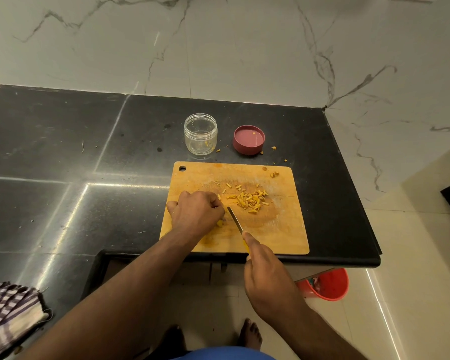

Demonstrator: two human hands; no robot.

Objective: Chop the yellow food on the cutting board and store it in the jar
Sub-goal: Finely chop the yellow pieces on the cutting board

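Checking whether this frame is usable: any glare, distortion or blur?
Head view: bright streaks of glare on the black counter; wide-angle bending at the edges; warm, dim light; cutting board, yellow pieces and knife reasonably sharp, no obvious motion blur.

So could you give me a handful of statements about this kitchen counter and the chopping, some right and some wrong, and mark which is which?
1. The jar stands open, its lid off. True.
2. The pink lid lies on the cutting board. False: it lies on the black counter, right of the jar and behind the board.
3. The right hand holds the knife. True.
4. The jar is full of yellow food. False: it is almost empty, with only a few yellow bits at the bottom.
5. A pile of chopped yellow pieces lies on the board, right of the left hand. True.
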